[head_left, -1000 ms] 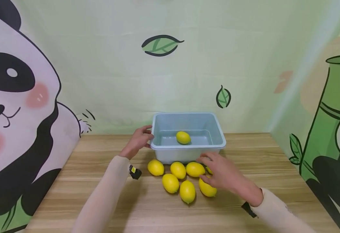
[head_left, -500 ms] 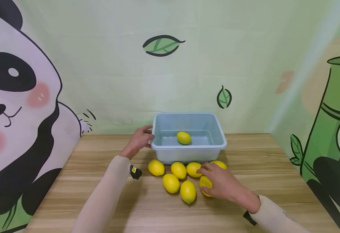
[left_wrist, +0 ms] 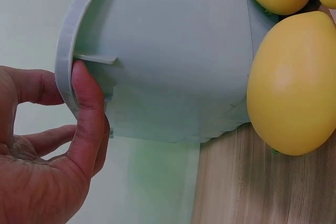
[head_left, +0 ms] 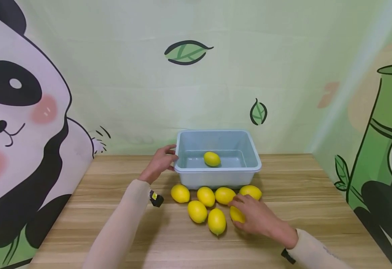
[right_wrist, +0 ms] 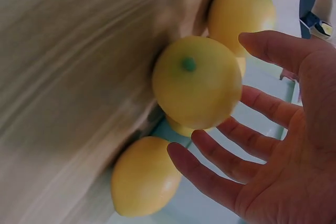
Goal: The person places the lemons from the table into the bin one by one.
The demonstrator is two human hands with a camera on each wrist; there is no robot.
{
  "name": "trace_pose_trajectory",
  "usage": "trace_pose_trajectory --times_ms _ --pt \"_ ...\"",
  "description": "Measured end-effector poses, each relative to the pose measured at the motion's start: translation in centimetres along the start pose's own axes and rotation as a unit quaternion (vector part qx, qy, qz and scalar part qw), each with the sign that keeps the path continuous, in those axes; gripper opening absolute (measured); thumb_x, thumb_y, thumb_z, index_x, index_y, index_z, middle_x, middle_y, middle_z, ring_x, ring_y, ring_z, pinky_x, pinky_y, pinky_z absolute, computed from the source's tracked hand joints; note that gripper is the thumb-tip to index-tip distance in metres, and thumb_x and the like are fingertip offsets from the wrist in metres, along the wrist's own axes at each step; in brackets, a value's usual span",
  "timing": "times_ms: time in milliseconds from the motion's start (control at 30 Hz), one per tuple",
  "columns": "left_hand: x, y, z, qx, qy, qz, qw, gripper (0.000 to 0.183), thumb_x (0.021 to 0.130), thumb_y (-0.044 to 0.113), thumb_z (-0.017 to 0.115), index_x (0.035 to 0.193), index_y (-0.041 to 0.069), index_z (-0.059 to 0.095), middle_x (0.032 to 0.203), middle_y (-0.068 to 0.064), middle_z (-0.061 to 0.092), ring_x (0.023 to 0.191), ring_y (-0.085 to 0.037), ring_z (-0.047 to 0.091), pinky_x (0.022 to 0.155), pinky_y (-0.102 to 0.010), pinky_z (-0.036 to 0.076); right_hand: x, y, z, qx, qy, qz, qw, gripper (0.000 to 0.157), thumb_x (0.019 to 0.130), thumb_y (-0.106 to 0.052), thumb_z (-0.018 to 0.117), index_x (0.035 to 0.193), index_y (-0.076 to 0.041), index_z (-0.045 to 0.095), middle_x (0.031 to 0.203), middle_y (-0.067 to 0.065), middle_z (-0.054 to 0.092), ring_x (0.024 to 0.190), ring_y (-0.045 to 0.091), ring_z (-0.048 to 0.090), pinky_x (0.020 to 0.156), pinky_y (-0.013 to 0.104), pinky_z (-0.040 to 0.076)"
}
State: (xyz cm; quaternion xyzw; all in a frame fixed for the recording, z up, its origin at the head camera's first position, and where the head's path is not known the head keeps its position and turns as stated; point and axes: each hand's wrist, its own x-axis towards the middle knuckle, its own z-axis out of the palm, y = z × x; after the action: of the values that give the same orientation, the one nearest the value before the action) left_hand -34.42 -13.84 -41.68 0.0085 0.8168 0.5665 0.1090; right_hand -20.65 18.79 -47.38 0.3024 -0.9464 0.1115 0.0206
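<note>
My left hand grips the left rim of a pale blue plastic basin; in the left wrist view its thumb and fingers pinch both sides of the lip. Inside the basin lies one yellow lemon. Over the table, my right hand reaches around another lemon, covering part of it in the head view. The right wrist view has that lemon between the spread thumb and fingers, with the fingertips right at its side.
Several more lemons sit on the wooden table before the basin, among them a left one, a front one and a right one. A printed cloth backdrop rises behind the table.
My right hand has moved down and toward me, off the lemon at the row's right end and around the lemon nearer to me. My left hand keeps its place on the basin.
</note>
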Motion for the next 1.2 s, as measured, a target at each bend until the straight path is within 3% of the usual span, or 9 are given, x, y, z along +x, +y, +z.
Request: trace_pose_trajectory --times_ms 600,967,1200 --pt "0.2 -0.3 0.0 -0.009 0.000 -0.002 1.0000 0.062 0.093 0.016 0.058 0.151 0.013 0.035 0.143 -0.018 0.046 0.112 -0.034 0.058 0.081 -0.036 0.060 0.2 0.6 2.0 0.029 -0.032 -0.017 0.999 0.046 0.076 -0.023 0.081 0.118 -0.013 0.066 0.116 0.001 0.058 0.098 0.016 0.058 0.085 0.039 0.055" --pt "0.4 0.0 0.0 -0.011 0.003 -0.001 0.9999 0.063 0.092 0.016 0.058 0.151 0.012 0.036 0.143 -0.018 0.047 0.111 -0.033 0.058 0.080 -0.036 0.060 0.3 0.8 2.4 0.020 -0.036 -0.034 0.999 0.038 0.078 -0.020 0.078 0.112 -0.013 0.065 0.117 0.004 0.059 0.098 0.018 0.058 0.082 0.040 0.055" --pt "0.3 -0.2 0.0 -0.009 0.001 0.001 1.0000 0.062 0.093 0.016 0.058 0.151 0.013 0.036 0.142 -0.017 0.047 0.119 -0.040 0.056 0.082 -0.037 0.060 0.4 0.8 2.8 0.020 -0.036 -0.032 0.999 0.034 0.078 -0.021 0.079 0.109 -0.014 0.067 0.114 0.002 0.059 0.096 0.015 0.057 0.080 0.037 0.054"
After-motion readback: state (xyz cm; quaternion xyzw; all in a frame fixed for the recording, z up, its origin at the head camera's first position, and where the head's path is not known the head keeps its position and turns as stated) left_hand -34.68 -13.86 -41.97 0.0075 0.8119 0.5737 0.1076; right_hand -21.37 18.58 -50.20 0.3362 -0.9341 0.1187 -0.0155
